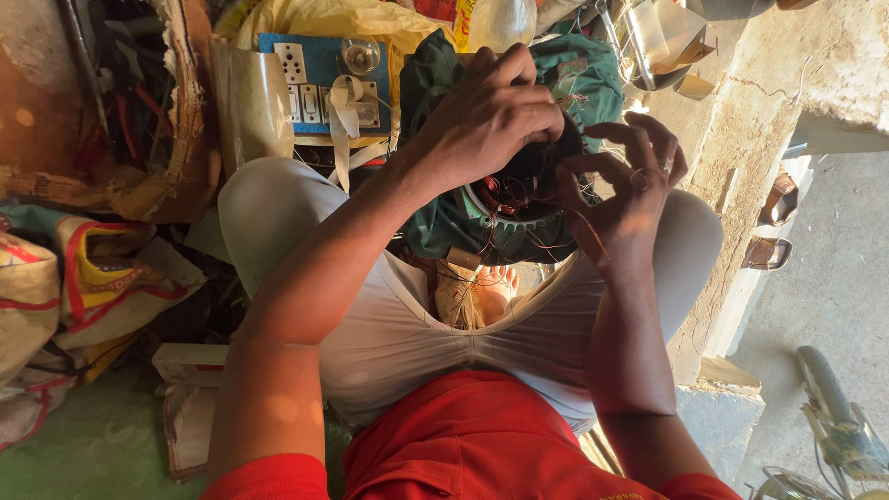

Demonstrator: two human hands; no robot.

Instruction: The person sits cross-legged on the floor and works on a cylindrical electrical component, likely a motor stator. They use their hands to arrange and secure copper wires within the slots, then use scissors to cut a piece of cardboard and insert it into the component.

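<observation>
I sit cross-legged with a round motor stator (519,199) wound with copper wire resting on green cloth (463,231) in my lap. My left hand (486,116) clamps over the top of the stator, fingers curled around its rim. My right hand (630,185) is at the stator's right edge, thumb and fingers pinching a thin copper wire (593,231) that trails down from the winding. A ring shows on one finger of the right hand.
A blue switchboard (319,79) with sockets and a bulb holder lies beyond my left knee. Bags and cloth (83,278) pile up on the left. A concrete step (741,185) runs along the right, with sandals (773,231) beside it and a bicycle wheel (833,417) below.
</observation>
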